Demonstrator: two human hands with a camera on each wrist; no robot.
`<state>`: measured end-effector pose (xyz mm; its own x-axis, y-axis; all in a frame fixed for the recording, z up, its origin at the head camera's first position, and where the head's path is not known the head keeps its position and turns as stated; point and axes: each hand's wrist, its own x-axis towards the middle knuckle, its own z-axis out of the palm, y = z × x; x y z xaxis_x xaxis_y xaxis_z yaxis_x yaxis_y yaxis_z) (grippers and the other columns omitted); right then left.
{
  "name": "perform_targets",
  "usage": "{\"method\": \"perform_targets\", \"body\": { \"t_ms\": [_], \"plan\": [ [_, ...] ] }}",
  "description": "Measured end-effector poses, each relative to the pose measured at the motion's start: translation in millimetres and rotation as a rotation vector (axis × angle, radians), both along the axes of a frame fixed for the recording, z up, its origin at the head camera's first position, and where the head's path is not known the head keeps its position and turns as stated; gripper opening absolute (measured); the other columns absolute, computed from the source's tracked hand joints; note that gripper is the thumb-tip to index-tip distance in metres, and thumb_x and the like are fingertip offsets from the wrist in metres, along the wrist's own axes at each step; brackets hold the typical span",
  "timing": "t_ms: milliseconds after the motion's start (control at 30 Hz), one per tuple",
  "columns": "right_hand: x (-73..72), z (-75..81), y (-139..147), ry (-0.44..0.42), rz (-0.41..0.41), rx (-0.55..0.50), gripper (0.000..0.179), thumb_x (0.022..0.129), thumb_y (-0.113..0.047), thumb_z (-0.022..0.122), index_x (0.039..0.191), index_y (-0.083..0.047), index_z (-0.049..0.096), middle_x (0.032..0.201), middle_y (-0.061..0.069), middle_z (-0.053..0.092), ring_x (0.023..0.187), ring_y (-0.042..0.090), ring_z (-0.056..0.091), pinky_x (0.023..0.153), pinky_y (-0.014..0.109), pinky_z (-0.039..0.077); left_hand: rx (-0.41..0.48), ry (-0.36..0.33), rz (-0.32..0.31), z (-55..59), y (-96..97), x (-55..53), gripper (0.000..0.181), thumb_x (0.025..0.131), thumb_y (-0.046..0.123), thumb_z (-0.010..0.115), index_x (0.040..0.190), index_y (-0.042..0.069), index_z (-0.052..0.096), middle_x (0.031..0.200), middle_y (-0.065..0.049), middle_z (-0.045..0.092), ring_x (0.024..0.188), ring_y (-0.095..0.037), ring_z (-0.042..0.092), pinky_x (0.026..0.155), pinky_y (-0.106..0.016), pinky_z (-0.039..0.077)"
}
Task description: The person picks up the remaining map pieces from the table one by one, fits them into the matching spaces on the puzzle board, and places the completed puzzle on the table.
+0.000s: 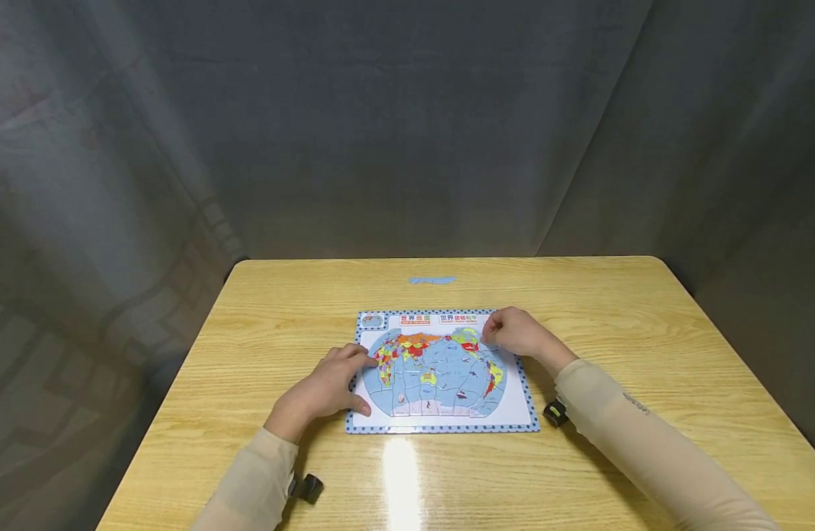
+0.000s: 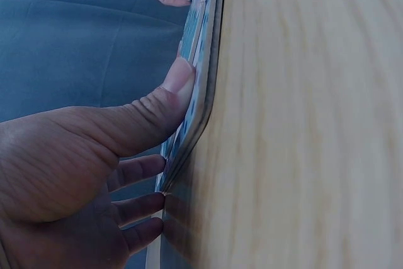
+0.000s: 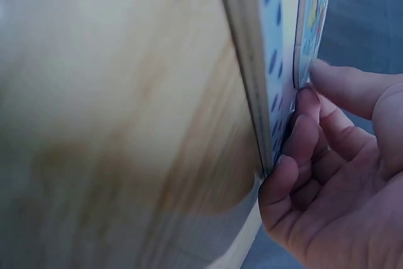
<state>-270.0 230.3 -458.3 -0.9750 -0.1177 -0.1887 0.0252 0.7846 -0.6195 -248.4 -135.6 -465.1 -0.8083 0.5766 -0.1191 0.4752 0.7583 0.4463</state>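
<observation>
A world map jigsaw puzzle (image 1: 440, 369) with a blue dotted border lies flat on the table, its map made up of fitted pieces. My left hand (image 1: 330, 380) rests on its left side, thumb pressed to the white margin and the other fingers spread over the edge. At the upper right of the map, my right hand (image 1: 516, 332) pinches the rim of a puzzle piece (image 3: 304, 48) between thumb and forefinger. Its remaining fingers (image 3: 280, 177) curl beside the dotted border. Beyond the board lies a loose wavy blue puzzle piece (image 1: 432, 280).
The wooden table (image 1: 261, 317) reaches to a grey curtain (image 1: 394, 147) at the back. Black wrist devices show beneath both beige sleeves (image 1: 653, 428). A bright light reflection falls on the wood in front of the board.
</observation>
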Motion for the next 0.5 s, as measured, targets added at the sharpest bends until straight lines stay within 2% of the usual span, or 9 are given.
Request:
{"method": "perform_targets", "body": {
  "t_ms": [500],
  "plan": [
    [4.4,1.4,-2.7,0.006,-0.008,0.029,0.007,0.089,-0.015,0.069,0.087,-0.009,0.067,0.083,0.004,0.061,0.078,0.021,0.054,0.067,0.033,0.043,-0.01,-0.007,0.007,1.0,0.0,0.3,0.076,0.065,0.034,0.089,0.133,0.016,0.06,0.144,-0.007,0.044,0.133,-0.032,0.036,0.111,-0.046,0.031]
  ]
}}
